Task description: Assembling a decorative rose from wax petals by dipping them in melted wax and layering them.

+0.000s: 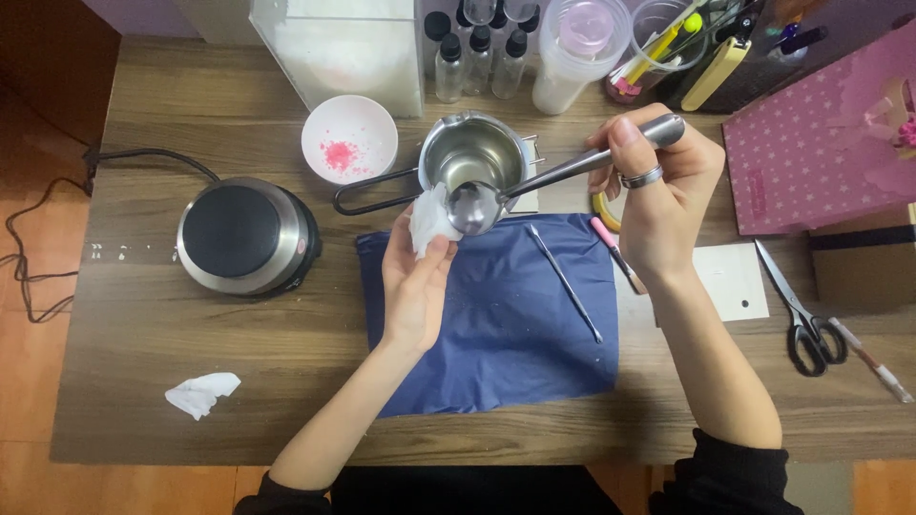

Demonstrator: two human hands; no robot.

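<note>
While the shiny steel ladle (474, 206) is gripped by the right hand (658, 186), its bowl should be wiped gently with the crumpled white tissue (426, 219) pinched in the left hand (415, 281).

I see a glossy steel spoon (474, 205) in my right hand (658, 191), crumpled white tissue (426, 221) in my left hand (417, 286), matt blue cloth (506, 324) beneath both, shiny metal pot (472, 153) above, grainy wood worktop (286, 362).
</note>
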